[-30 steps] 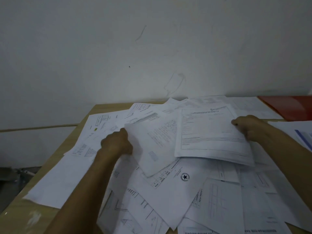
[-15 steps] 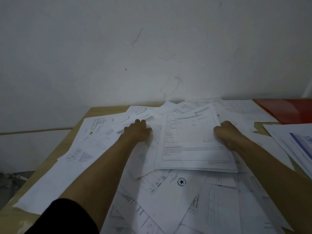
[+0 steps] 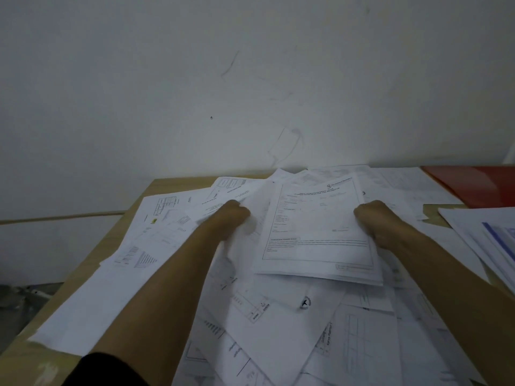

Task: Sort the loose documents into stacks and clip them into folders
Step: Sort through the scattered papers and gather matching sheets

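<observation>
Loose white printed sheets (image 3: 278,324) cover the wooden table (image 3: 117,246) in an untidy spread. On top lies a small stack of forms (image 3: 317,235) with a boxed page facing up. My right hand (image 3: 376,221) grips the stack's right edge. My left hand (image 3: 234,215) is closed on a separate sheet (image 3: 259,215) just left of the stack, its fingers curled over the paper's edge. A red folder (image 3: 479,185) lies at the far right by the wall.
A white wall rises right behind the table. More papers with blue print (image 3: 496,240) are piled at the right edge. The table's left edge drops to a grey floor (image 3: 19,302). A dark sleeve (image 3: 103,369) shows at the bottom.
My left hand went from flat on the papers to gripping a sheet beside the stack. The stack shifted left toward the middle with my right hand still on it.
</observation>
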